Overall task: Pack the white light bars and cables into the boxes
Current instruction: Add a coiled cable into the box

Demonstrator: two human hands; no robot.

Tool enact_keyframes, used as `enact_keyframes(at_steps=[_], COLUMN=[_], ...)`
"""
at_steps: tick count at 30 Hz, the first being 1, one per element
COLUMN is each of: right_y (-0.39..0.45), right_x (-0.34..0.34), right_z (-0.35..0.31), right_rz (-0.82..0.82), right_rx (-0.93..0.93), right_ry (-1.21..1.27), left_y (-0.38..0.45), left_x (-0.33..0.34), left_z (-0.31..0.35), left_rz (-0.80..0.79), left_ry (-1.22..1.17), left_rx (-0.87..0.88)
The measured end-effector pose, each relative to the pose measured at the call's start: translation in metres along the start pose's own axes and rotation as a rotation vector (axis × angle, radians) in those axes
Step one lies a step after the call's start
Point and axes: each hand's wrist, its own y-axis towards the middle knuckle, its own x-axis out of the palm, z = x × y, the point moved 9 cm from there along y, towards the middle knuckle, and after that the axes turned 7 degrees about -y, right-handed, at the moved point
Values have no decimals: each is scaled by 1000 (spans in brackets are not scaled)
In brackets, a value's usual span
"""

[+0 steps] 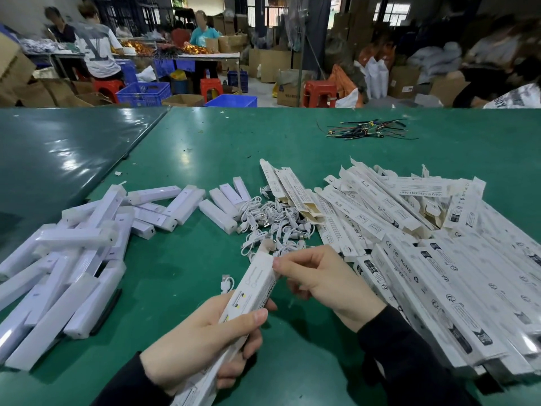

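**Head view: box end being closed, one unit in hand**

Your right hand pinches the top edge of the box with thumb and forefinger, at the open flap. Your left hand wraps round the lower half of that box and holds it tilted above the green table. Judgement: you are closing a filled box; whether bar and cable sit inside cannot be told. Next, tuck the flap squarely, lay the box on the packed stack, then take from the light bars and cables.
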Motion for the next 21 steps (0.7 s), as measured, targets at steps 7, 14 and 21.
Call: enact_keyframes(at_steps=[7,14,21], right_y=[1,4,10], right_x=[13,9,-16], right_z=[0,9,24], right_rz=[-42,54,218], right_rx=[36,35,126], right_ry=[94,200,485], left_y=[8,3,-11], left_x=[-4,-5,20], left_z=[1,16,40], left_rz=[43,72,-129], left_ry=[-74,0,292], left_rx=[45,210,474])
